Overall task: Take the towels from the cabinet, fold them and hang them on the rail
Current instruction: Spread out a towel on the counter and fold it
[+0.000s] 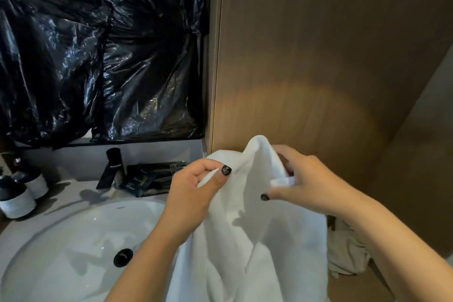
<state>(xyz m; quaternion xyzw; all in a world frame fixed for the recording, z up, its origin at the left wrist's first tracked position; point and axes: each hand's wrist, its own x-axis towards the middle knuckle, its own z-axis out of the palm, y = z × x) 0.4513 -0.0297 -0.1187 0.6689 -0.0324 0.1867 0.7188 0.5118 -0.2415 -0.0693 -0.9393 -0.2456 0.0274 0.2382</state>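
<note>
A white towel [247,240] hangs from both my hands in front of me, its lower part falling out of the bottom of the view. My left hand [193,191] pinches the towel's upper edge between thumb and curled fingers. My right hand [306,184] grips the top edge a little to the right, fingers curled round a fold with a small corner sticking out. The wooden cabinet side [318,68] stands just behind the towel. No rail is in view.
A white round sink [61,240] with a black drain sits at lower left. Behind it are a black tap [113,169], a dark tray of packets [152,176] and two jars [22,193]. Black plastic sheeting [98,44] covers the wall. A pale cloth [348,252] lies low at right.
</note>
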